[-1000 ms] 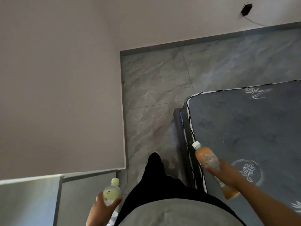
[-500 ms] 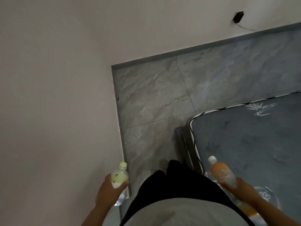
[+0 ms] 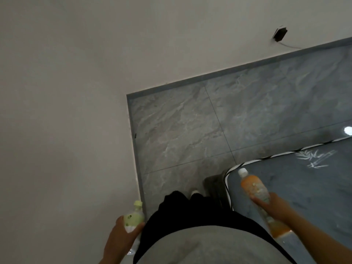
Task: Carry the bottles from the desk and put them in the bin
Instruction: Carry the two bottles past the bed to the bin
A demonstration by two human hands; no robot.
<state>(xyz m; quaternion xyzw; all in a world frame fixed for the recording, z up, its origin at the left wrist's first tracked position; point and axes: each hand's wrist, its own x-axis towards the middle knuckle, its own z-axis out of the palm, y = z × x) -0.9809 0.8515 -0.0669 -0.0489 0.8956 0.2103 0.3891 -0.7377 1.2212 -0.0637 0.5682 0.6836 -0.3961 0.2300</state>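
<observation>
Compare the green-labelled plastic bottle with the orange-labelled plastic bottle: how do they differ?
The green-labelled plastic bottle has a pale green cap and sits in the left hand; the orange-labelled plastic bottle has a white cap and sits in the right hand. The orange one looks longer and holds orange liquid. Both are capped and pointing forward.

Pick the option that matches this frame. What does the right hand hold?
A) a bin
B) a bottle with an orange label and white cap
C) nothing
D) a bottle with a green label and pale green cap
B: the right hand wraps its fingers around the orange-labelled bottle, whose white cap points away over the mattress.
</observation>
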